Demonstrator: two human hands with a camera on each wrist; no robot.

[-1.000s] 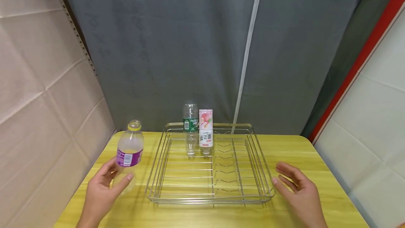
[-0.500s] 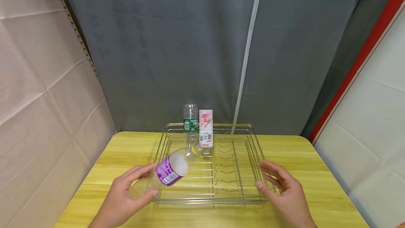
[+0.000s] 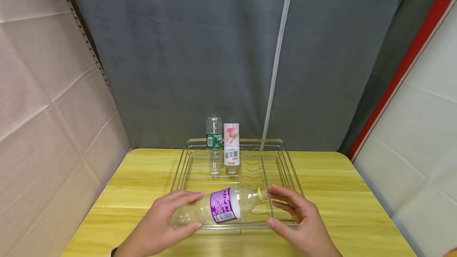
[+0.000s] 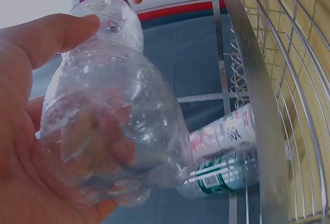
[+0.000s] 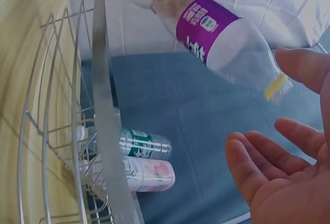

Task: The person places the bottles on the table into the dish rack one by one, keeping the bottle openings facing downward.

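A clear plastic bottle [image 3: 246,200] with a purple label and a yellow neck ring lies sideways above the front of the wire rack, its capless mouth to the right. My left hand [image 3: 160,219] grips it round the base end, thumb in front and fingers behind; the left wrist view shows the ribbed clear base [image 4: 113,126] close up. Right at the bottle's mouth is my right hand [image 3: 298,219], fingers apart and relaxed. In the right wrist view its spread fingers [image 5: 242,159] stand beside the yellow ring with nothing held.
A metal wire rack [image 3: 250,225] with raised rims stands on the yellow wood-grain table [image 3: 328,177]. At its back left, a green-label bottle [image 3: 214,141] and a pink-and-white bottle [image 3: 231,144] stand upside down side by side. A grey curtain [image 3: 185,58] hangs behind.
My left hand has carried the purple-label bottle rightward from left of the rack to over its front, tipping it from upright to sideways. My right hand has moved left to the bottle's mouth.
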